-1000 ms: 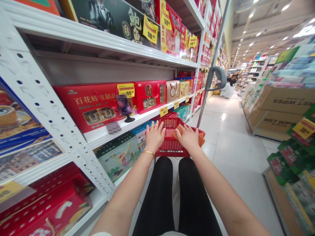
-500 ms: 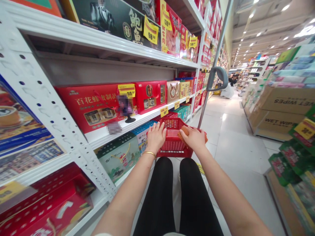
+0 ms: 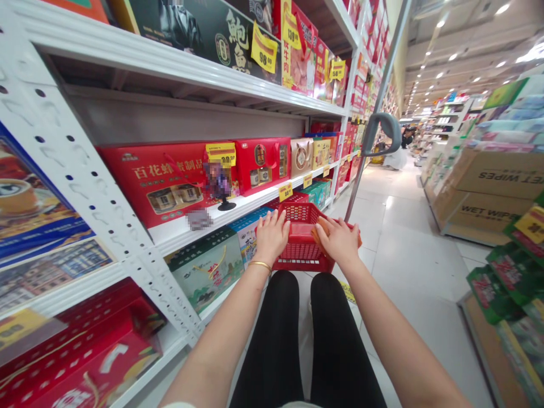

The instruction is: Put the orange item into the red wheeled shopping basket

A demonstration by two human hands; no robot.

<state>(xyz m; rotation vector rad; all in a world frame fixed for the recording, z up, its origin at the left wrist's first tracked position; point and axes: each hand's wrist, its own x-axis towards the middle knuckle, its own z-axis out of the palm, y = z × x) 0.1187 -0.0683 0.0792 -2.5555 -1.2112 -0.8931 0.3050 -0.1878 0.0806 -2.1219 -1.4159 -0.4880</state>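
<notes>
Along a supermarket aisle, a shopper's left hand (image 3: 272, 235) rests with fingers (image 3: 271, 218) spread on the rim of a red plastic basket (image 3: 302, 262), while the right hand (image 3: 338, 241) lies open, fingers on an orange item (image 3: 323, 222) in the basket, beside white metal shelving (image 3: 80, 170) stacked with red gift boxes (image 3: 164, 184).

White metal shelving (image 3: 85, 170). Middle shelf: red gift boxes (image 3: 161, 184), tan gift box (image 3: 301, 157); along front edge, yellow price tags (image 3: 285, 191). Lower shelf: green box (image 3: 206, 269).
</notes>
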